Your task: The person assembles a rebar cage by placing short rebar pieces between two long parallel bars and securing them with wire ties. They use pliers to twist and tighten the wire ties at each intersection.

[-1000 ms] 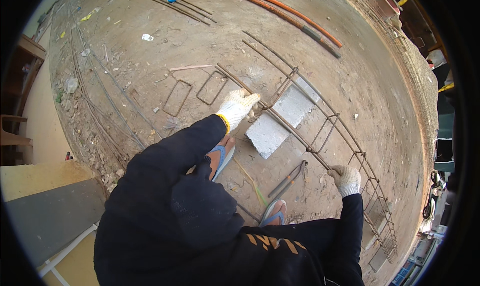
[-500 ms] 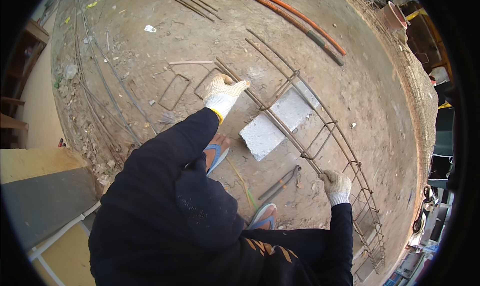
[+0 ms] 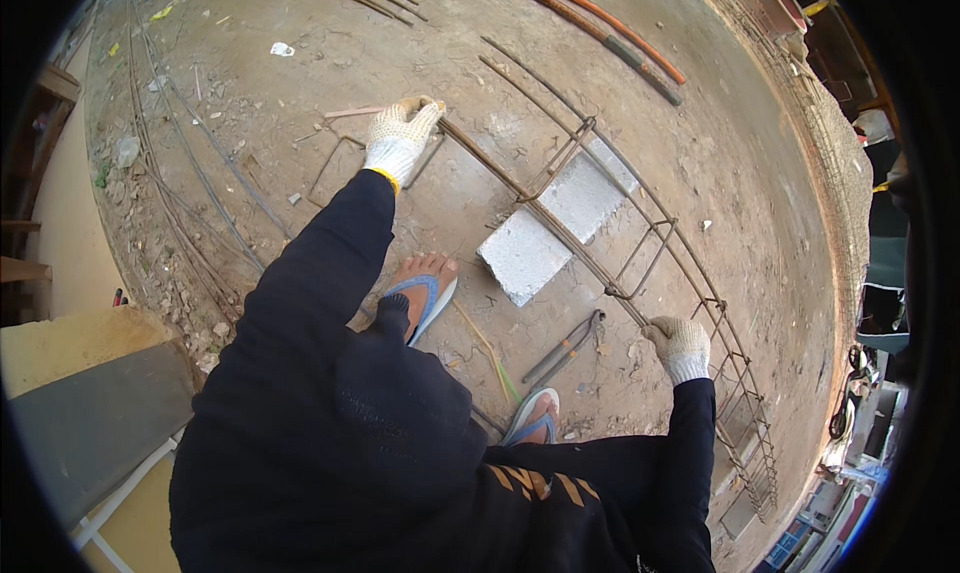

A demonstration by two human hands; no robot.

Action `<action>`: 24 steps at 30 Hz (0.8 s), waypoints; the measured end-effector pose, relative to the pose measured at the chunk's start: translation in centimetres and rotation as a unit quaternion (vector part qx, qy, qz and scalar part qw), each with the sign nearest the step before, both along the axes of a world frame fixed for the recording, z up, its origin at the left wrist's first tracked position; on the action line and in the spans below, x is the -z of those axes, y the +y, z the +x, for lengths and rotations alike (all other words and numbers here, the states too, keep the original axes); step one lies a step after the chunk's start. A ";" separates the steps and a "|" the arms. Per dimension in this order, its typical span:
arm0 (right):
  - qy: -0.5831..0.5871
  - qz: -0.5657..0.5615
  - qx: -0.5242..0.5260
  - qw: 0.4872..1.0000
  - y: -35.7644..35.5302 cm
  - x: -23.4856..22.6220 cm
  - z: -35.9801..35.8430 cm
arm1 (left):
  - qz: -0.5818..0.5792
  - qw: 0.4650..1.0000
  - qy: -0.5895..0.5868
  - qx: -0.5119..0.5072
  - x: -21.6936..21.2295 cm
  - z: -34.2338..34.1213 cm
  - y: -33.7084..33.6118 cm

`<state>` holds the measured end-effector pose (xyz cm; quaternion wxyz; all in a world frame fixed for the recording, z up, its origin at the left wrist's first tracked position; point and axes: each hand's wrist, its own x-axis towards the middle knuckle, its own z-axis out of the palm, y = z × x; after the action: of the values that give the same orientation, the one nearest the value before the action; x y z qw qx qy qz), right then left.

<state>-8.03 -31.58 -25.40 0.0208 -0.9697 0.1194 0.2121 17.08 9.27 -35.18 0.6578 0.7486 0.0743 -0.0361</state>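
My one view sat on the head, a fisheye looking steeply down past the torso at the ground (image 3: 300,63), from standing height.

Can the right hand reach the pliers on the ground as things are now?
Probably yes. The right hand grips a bar of the rebar cage, and the pliers lie just beside it on open ground, nothing between; it must let go first.

rusty rebar cage (image 3: 600,223), lying lengthwise, propped on concrete block (image 3: 555,233)
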 end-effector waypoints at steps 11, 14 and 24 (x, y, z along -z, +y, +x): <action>-0.041 -0.016 -0.022 0.999 0.3 0.1 -0.5 | -0.043 0.996 -0.071 -0.041 4.2 2.2 0.0; -0.048 -0.015 -0.020 0.999 0.4 0.2 -0.6 | -0.032 0.997 -0.069 -0.029 3.8 2.1 0.3; -0.071 -0.031 -0.010 0.997 0.3 -0.3 -0.8 | 0.086 0.991 -0.097 -0.040 -0.5 1.4 -0.2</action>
<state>-8.87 -31.33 -25.07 -0.0033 -0.9837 0.1141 0.1387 18.45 9.02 -34.69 0.5959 0.7988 0.0427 0.0700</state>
